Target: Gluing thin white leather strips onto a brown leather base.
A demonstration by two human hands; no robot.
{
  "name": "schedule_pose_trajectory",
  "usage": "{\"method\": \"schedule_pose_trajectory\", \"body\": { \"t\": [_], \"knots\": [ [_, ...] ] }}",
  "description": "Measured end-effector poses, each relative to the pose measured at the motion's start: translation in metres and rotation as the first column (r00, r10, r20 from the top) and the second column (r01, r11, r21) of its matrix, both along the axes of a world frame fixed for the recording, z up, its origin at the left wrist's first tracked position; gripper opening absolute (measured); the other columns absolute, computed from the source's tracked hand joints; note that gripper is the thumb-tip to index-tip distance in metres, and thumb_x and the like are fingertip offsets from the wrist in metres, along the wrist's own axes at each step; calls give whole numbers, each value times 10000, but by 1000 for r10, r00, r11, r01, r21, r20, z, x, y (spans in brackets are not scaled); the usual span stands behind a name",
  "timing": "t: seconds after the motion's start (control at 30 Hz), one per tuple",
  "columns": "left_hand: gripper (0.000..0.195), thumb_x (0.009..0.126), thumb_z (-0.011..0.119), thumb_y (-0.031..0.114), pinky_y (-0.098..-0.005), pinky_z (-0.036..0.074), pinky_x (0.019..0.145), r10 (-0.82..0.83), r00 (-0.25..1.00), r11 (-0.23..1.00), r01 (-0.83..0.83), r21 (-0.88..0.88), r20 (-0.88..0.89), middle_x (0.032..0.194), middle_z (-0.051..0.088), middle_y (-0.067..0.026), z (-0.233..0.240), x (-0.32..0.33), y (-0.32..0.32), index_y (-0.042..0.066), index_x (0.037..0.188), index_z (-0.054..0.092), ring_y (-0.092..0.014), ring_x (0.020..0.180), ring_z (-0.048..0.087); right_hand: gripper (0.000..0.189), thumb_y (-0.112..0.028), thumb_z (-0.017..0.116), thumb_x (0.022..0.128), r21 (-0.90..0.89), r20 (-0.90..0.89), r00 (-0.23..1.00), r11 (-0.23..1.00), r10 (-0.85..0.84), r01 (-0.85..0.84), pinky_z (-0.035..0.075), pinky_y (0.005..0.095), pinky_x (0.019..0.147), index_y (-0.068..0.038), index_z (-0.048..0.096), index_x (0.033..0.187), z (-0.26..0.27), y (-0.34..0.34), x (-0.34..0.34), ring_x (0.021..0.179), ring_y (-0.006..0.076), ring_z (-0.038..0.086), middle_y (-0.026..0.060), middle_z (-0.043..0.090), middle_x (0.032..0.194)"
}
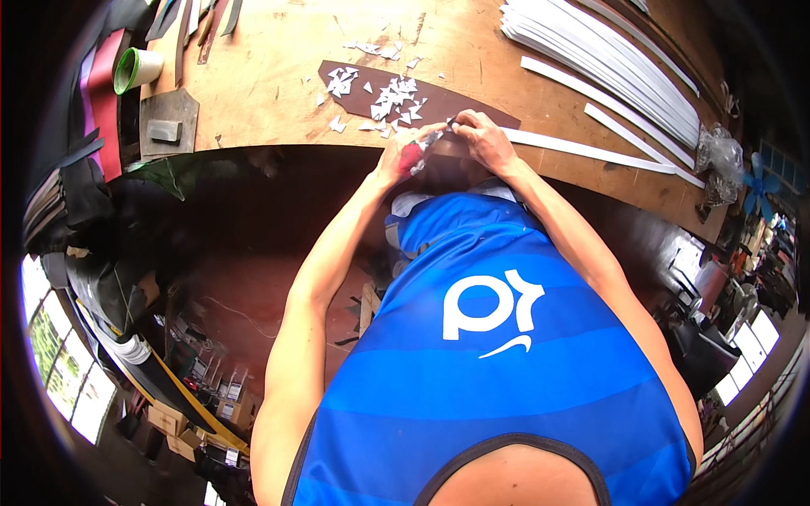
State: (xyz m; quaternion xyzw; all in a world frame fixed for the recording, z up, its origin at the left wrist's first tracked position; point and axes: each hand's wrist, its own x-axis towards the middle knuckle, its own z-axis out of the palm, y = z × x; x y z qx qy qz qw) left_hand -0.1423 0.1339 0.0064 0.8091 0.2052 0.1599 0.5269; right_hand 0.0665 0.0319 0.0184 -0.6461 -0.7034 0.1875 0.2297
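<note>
At the near edge of the wooden workbench, my left hand and my right hand are close together. Between their fingertips is a small dark piece, too small to name. Something red and whitish lies against my left hand's palm; what it is cannot be told. My right hand's fingers are pinched on the small piece, near the end of a white strip. Just beyond the hands lies a dark brown flat panel, with many small white triangular pieces scattered on it and beside it.
A stack of long white strips lies at the upper right, a clear plastic bag at the bench's right end. At the left stand a white and green cup and a grey block on a flat board. Strips of material hang further left.
</note>
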Motion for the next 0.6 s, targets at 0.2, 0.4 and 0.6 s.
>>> {"method": "schedule_pose_trajectory", "body": {
  "t": [0.2,0.4,0.6],
  "knots": [
    [381,883,639,18,-298,509,696,188,982,982,-187,-29,22,882,661,-99,-6,-24,-9,65,1261,633,-179,751,628,237,-33,594,804,-15,7,1000,999,29,-29,525,349,840,-59,689,1020,0,0,2,971,261,586,70,588,1073],
    [308,924,629,8,-211,474,673,486,874,851,-467,-239,21,882,624,-23,19,-15,-39,2,1232,644,-60,768,559,295,-43,617,768,12,139,975,985,171,-174,498,339,888,-73,685,1053,4,4,14,989,251,567,59,583,1154],
    [265,953,618,50,-214,429,632,616,788,783,-609,-129,20,829,579,14,9,8,-74,-26,1206,631,-37,722,478,362,-99,631,745,45,174,898,908,403,-416,466,340,916,-74,671,1104,-3,15,34,1063,228,547,36,572,1249]
  ]
}}
